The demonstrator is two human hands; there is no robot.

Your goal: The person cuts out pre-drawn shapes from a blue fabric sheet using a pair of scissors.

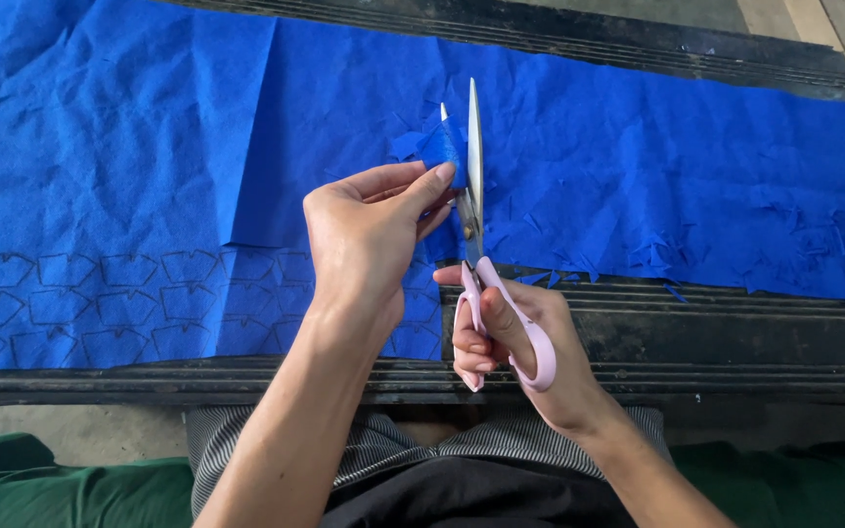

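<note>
Two hands at work | left hand (369,230) pinches small blue fabric piece (439,147) above centre of blue sheet (149,147) | right hand (515,337) grips pink-handled scissors (476,220), blades parted around piece | step: trimming, judged mid-cut | next: steady closing along outline

Single head-worn view, looking steeply down and forward from the person's own eye line. Close range: both forearms enter from the bottom edge, lap at the lower border. Blue fabric (149,147) on a dark ribbed table (735,342) fills the upper frame, slightly tilted. Bare floor shows top right. No second view.
</note>
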